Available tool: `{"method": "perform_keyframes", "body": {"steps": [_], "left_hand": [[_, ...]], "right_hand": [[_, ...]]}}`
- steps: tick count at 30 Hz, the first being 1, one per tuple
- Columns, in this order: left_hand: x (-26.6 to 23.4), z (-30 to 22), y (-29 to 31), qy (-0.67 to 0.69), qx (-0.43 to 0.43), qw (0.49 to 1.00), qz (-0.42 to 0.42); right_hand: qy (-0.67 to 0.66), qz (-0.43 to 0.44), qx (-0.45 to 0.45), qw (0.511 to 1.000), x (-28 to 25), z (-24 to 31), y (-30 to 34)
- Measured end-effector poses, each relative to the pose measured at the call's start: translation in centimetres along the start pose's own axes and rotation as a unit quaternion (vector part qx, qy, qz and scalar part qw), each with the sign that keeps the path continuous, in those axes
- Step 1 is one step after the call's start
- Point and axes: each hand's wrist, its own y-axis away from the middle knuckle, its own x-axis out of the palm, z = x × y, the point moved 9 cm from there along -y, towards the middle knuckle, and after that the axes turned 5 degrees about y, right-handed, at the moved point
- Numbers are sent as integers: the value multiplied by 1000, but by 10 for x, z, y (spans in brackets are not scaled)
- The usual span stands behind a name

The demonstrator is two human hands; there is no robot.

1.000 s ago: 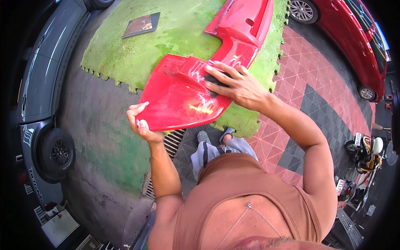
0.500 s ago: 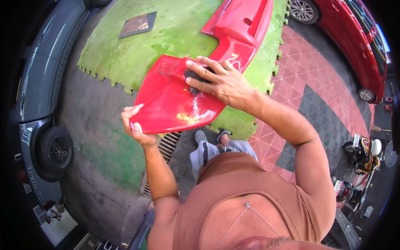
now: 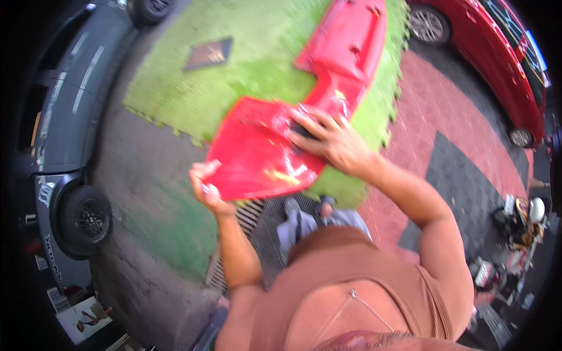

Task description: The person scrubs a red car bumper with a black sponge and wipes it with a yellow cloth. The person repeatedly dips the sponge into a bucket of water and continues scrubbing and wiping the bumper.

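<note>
A glossy red car bumper (image 3: 243,161) stretches from in front of me to the far right of the mat. My left hand (image 3: 209,190) grips its near left corner, thumb on top and fingers curled round the edge. Under my right hand (image 3: 339,143) lies a small dark sheet that looks like sandpaper (image 3: 304,130). The fingers press it flat against the bumper's raised ridge, next to the narrow bend. The picture is smeared by motion, so the surface beneath the sheet is not clear.
The green foam mat (image 3: 170,76) lies under the bumper's far part, with a dark rectangular sheet (image 3: 209,52) on it. A grey vehicle (image 3: 76,105) stands left, a red car (image 3: 497,64) at far right. Motorbikes (image 3: 521,222) are at the right. A floor grate (image 3: 249,217) runs near my feet.
The whole view has shifted, moving the scene down and right in the picture. My right hand has slid the dark sheet a little rightward along the bumper. My left hand keeps its grip.
</note>
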Motion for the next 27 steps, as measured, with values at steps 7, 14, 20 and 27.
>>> {"method": "perform_keyframes", "body": {"steps": [7,14,20,27], "left_hand": [[12,-6,5,-13,-2,1000,-14],[6,-1,5,-14,29,999,9],[11,0,7,1,9,1000,16],[10,1,3,12,6,1000,20]], "right_hand": [[40,-9,8,999,-4,4,-11],[0,17,57,998,6,1,23],[-134,-89,148,976,-4,-18,66],[-50,-41,170,983,2,14,61]]}}
